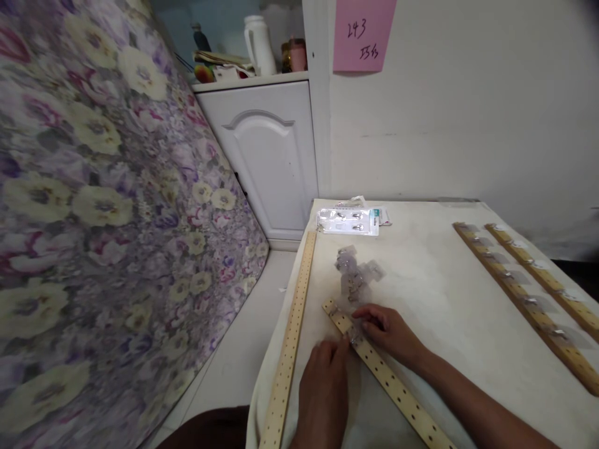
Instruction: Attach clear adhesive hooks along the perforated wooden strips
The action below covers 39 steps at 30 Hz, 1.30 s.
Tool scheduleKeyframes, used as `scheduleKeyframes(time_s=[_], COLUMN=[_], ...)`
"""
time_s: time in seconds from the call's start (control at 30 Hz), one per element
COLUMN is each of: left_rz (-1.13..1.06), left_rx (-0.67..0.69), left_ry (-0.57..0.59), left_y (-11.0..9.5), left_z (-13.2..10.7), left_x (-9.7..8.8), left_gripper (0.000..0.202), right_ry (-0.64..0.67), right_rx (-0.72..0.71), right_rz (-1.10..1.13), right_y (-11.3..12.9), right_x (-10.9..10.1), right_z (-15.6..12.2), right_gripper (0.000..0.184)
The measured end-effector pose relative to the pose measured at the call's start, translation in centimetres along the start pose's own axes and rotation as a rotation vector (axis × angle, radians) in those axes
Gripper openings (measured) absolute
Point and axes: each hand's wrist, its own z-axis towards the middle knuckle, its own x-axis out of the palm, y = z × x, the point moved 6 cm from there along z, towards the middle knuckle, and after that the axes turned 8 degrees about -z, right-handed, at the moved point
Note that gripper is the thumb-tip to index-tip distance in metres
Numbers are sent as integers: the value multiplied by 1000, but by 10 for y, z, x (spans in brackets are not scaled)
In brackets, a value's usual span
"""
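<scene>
A wooden strip with rows of holes [390,381] lies slantwise on the table in front of me. My left hand [324,385] is closed, its fingertips at the strip's left edge beside a small metal piece on clear plastic [354,340]. From the other side my right hand [387,329] reaches in with thumb and index finger bent close together near that piece. What sits between its fingertips is too small to make out. Another small clear piece [333,309] sits near the strip's far end. Just beyond lies a loose pile of clear plastic cards with small metal parts [355,277].
A second holed strip [292,324] runs along the table's left edge. Two strips [515,288] [533,269] bearing several clear pieces lie at the right. Clear packaging [349,222] rests at the back. A floral curtain [116,218] and a white cabinet [266,156] stand left.
</scene>
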Motion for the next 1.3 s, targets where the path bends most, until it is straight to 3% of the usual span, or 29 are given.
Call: scheduleKeyframes(time_s=[0.5,0.8,1.07,1.3], left_rz=[2,32,-70,-26], left_rx=[5,17,-1,9], left_ry=[-42,-1,-40,17], left_y=[1,0,0,-1], left_z=[0,3,2,3], left_x=[-1,0,-7,-7], left_gripper=[42,41,37,45], right_ry=[-39,-28,-12,-22], right_rx=[6,77,97,52], right_rz=[-68,15,52,22], right_y=[9,-1,-2,-3], right_x=[-1,5,7,4], right_z=[-3,2,4,2], right_gripper=[18,14,9,24])
